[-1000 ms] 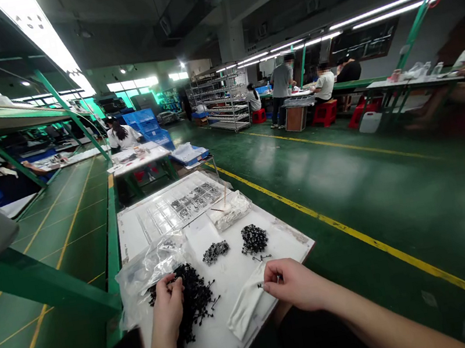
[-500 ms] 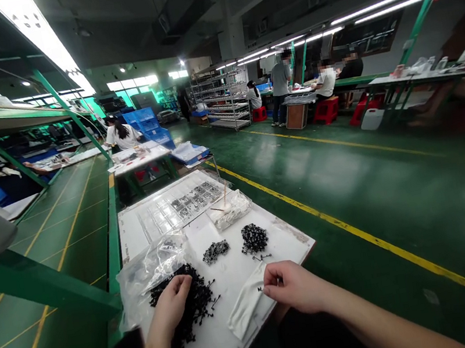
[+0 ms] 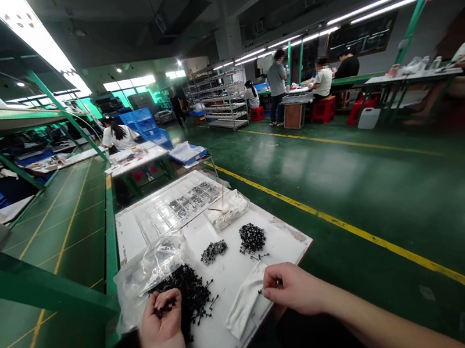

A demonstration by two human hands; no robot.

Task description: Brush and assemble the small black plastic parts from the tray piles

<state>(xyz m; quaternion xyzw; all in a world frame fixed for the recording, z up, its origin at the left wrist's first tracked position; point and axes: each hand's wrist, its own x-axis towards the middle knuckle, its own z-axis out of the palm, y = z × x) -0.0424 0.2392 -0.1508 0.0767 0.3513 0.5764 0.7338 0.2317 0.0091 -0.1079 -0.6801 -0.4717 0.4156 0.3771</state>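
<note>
My left hand (image 3: 163,315) is turned palm up at the near left of the white table, its fingers curled around several small black parts. Under and beside it spreads a large heap of black parts (image 3: 193,292), spilling from a clear plastic bag (image 3: 150,269). My right hand (image 3: 288,287) is closed in a pinch near the table's front right edge, with a tiny black part (image 3: 260,292) showing at the fingertips. Below that hand lies a white cloth glove or sleeve (image 3: 246,304). Farther back sit a grey-black pile (image 3: 213,251) and a rounder black pile (image 3: 252,238).
A clear compartment tray (image 3: 176,206) with small parts lies at the table's back. Next to it is a white wrapped bundle (image 3: 227,211) with a thin stick. A green frame (image 3: 42,286) stands at the left. Several people sit or stand at other tables.
My left hand has drawn back toward me from the heap and turned palm up, with black parts now visible in its fingers. My right hand stays nearly in place.
</note>
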